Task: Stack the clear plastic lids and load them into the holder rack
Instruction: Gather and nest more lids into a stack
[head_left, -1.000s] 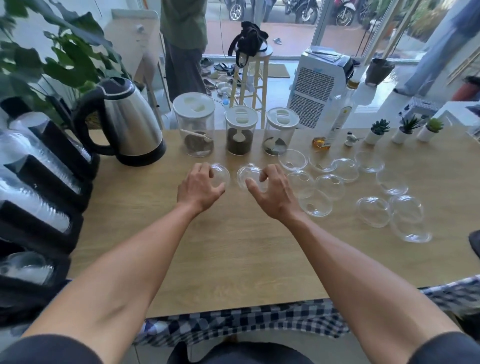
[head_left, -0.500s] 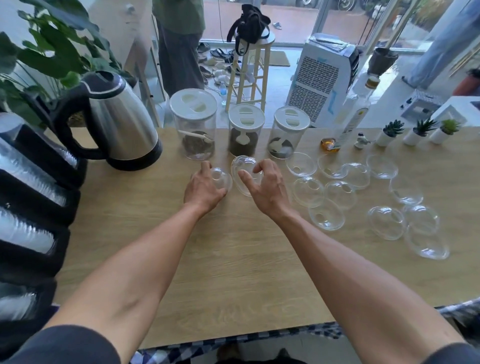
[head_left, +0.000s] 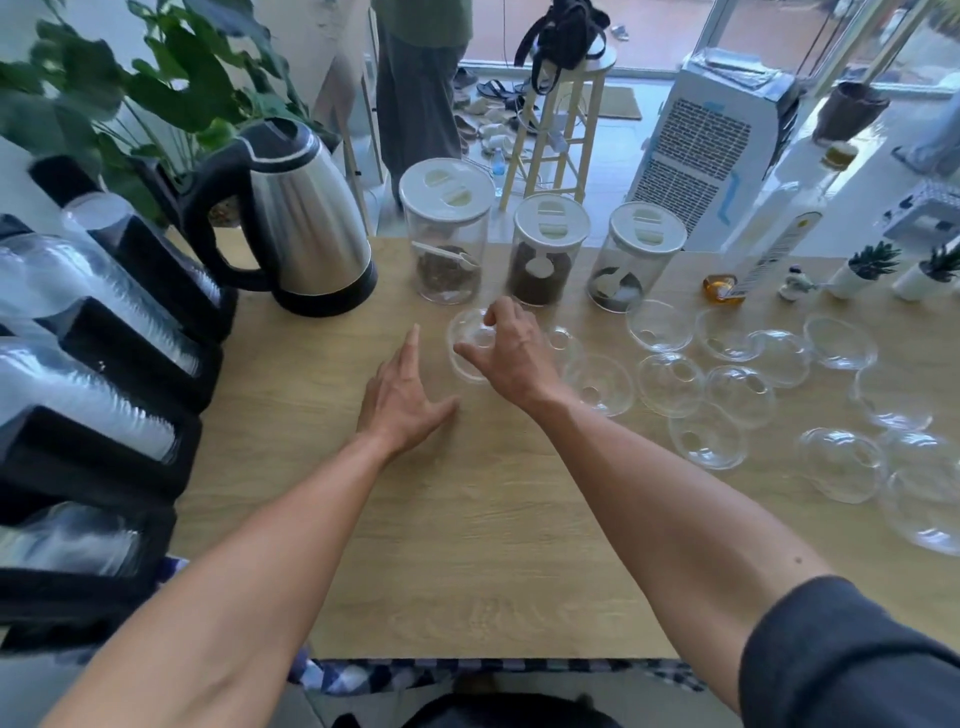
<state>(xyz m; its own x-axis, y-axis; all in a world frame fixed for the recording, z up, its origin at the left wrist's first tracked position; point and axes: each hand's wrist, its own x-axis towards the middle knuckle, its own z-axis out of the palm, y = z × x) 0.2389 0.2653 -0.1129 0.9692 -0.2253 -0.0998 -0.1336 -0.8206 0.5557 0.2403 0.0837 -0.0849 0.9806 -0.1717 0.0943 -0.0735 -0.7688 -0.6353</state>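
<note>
My right hand (head_left: 511, 353) grips a clear dome lid (head_left: 470, 332) between thumb and fingers, just in front of the jars. Whether one lid or a nested pair is in that grip I cannot tell. My left hand (head_left: 402, 397) lies flat on the wooden table (head_left: 467, 519), fingers spread, holding nothing, just left of that lid. Several more clear dome lids (head_left: 706, 434) lie scattered on the table's right half. The black holder rack (head_left: 119, 364) stands at the left edge, its slots filled with rows of clear lids.
A steel kettle (head_left: 296, 218) stands at the back left. Three white-capped jars (head_left: 545, 249) line the far edge, with a bottle (head_left: 769, 244) and small potted plants (head_left: 862, 270) to their right. A person stands beyond the table.
My left hand let go of its lid and drew back flat onto the table. My right hand now holds a lid where both lids had been brought together.
</note>
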